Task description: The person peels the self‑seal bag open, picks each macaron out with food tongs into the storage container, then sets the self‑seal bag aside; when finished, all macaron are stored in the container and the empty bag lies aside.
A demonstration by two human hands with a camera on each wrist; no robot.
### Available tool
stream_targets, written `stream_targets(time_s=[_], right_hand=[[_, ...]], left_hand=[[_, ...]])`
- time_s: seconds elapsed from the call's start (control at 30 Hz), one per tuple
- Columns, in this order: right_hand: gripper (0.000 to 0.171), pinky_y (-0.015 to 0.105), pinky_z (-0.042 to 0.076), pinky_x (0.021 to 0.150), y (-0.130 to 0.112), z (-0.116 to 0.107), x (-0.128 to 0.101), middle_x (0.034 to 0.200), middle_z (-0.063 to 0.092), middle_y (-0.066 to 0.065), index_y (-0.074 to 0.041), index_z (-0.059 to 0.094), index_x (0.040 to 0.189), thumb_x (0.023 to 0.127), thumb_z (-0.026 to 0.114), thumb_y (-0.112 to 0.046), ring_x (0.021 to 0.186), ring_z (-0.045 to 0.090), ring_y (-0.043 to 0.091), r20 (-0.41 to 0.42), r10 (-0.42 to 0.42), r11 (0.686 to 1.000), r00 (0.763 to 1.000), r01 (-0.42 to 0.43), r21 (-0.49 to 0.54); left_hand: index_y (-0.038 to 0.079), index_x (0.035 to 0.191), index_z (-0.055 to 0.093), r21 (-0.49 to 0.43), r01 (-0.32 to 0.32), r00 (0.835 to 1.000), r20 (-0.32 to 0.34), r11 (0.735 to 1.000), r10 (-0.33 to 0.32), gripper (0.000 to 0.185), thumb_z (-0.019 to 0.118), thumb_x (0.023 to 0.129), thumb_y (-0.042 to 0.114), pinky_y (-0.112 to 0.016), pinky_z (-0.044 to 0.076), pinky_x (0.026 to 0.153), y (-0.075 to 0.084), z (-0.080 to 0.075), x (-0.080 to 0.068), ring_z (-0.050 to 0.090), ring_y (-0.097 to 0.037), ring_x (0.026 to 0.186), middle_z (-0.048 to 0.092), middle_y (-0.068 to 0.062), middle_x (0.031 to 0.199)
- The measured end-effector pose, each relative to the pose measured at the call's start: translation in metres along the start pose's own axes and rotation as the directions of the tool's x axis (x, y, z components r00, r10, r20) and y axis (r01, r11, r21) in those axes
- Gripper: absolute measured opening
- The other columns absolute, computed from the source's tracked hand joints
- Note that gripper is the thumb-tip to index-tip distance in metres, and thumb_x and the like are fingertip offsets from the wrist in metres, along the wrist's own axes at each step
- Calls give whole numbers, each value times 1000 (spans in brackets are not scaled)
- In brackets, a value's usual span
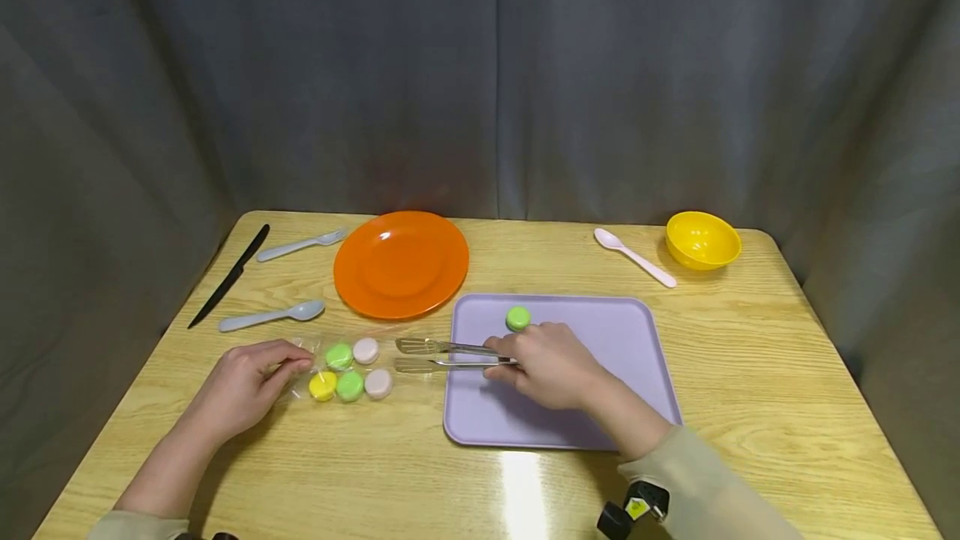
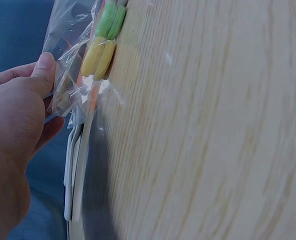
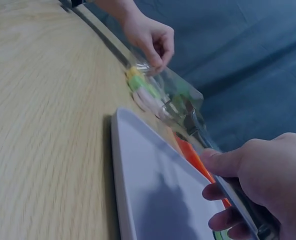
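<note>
Tongs (image 1: 442,355) in right hand (image 1: 546,363), tips beside macaron bag (image 1: 341,369), left hand (image 1: 243,386) pinching bag

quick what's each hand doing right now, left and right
Left hand: fingers pinch the edge of the clear bag of macarons.
Right hand: fingers grip the metal tongs, whose tips point at the bag.

At the left of the frame, the left hand (image 2: 13,130) pinches a clear plastic bag (image 2: 70,60); a yellow macaron (image 2: 98,57) and green macaron (image 2: 110,20) sit inside, against the wooden table (image 2: 213,130).
</note>
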State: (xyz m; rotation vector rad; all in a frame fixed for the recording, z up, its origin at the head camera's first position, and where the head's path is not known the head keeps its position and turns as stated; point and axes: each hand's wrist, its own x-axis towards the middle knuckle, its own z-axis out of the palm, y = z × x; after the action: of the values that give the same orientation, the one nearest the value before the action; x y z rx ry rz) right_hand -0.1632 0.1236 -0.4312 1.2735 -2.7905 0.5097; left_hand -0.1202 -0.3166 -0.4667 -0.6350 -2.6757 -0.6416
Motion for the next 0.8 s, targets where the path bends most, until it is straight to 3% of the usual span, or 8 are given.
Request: stream_targets(time_s=[0.2,0.3,0.5,0.63,0.8], right_hand=[[36,46,58,68,-10,5,13,96,75,-8,-16,75,124,103,71,-44,83,70,14,59,14,1000,998,-15,19],[33,44,56,64,-14,6,18,92,73,-10,-18,74,120,103,70,-46,80,67,11,81,9,1000,997,-11,20],[30,37,52,60,-17,9,26,84,68,-14,-19,75,114,101,73,-45,72,60,5,103,-29,998,994,23,58],[32,33,50,59,-18,11,28,81,67,-15,-18,76,118,99,77,-44,69,59,2,111,-55,996,992,47,75],[23,33,47,57,-18,15,28,75,63,-16,-21,74,106,99,77,-42,67,56,4,114,-65,997,991,59,58]], left_hand=[[18,100,81,-11,-4,1000,-2,1000,4,20,86,88,3,-27,59,79,-1,0,1,74,-12,90,77,13,98],[18,100,81,-17,-1,1000,-3,1000,1,20,86,88,3,-26,59,78,-1,-1,0,74,-12,90,77,13,98],[17,99,81,-17,-12,1000,-9,1000,12,20,86,87,1,-34,61,74,1,-1,-1,74,-12,88,77,12,97],[18,99,81,-19,-12,1000,-5,1000,12,20,86,87,2,-27,59,75,1,-1,-1,74,-11,88,77,13,98],[18,100,81,-19,-10,1000,0,1000,10,20,86,88,3,-18,56,78,1,-1,-1,74,-10,89,77,13,99]])
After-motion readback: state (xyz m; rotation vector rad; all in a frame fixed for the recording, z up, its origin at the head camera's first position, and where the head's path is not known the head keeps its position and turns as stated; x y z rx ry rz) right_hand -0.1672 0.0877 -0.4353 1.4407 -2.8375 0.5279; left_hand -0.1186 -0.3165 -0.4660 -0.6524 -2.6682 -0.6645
